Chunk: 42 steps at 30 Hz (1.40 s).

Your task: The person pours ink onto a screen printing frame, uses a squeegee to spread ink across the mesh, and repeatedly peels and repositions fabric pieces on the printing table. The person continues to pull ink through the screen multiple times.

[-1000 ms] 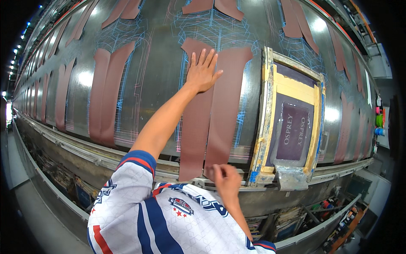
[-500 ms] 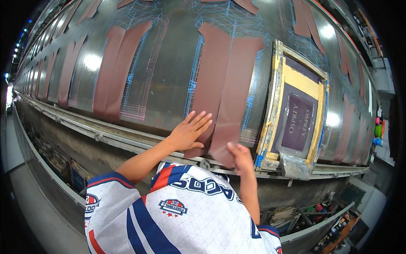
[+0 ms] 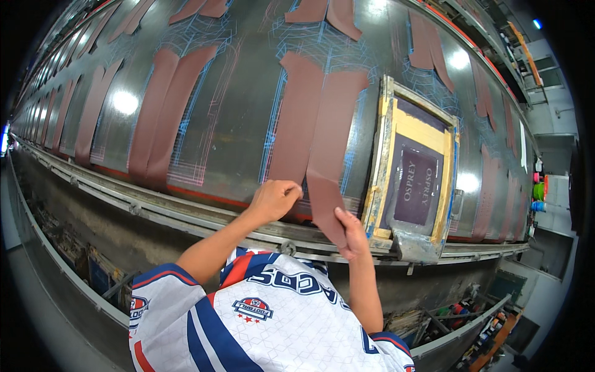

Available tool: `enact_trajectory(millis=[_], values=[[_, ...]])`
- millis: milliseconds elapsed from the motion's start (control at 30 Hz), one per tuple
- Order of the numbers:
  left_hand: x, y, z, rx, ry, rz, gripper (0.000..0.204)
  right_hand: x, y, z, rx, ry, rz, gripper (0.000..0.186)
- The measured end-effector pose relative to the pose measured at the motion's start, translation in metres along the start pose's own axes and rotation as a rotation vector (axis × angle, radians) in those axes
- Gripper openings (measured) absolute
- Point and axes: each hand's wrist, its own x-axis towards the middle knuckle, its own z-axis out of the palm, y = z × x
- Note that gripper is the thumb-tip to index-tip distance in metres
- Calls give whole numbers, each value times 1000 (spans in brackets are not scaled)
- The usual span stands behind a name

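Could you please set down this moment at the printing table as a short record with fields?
Left hand: closed at the near end of a brown fabric strip
Right hand: fingers pinching the lower corner of the neighbouring brown strip, corner lifted
Beside the right hand: wooden printing screen frame lying on the long dark table
Elsewhere: more brown strips in pairs along the table

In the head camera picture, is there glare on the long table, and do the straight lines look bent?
Head view: bright lamp glare spots sit on the glossy dark table, left and right of the brown fabric strip pinched by the left hand and right hand; the table rail curves from fisheye distortion; corners are black; focus is sharp.
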Motion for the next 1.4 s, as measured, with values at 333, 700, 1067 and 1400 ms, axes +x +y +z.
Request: enact_trajectory(millis=[333,700,1067,1400], values=[[34,86,16,-1275,13,-115,35,-8,-65,21,-125,32,-159,23],[62,183,-46,-1236,67,187,34,-46,-181,66,-208,-21,-451,22],[77,233,-71,-1115,164,451,42,-63,-217,66,-197,-66,-585,28],[-15,122,25,-1193,18,-52,35,-32,-151,26,-849,-40,-145,43]])
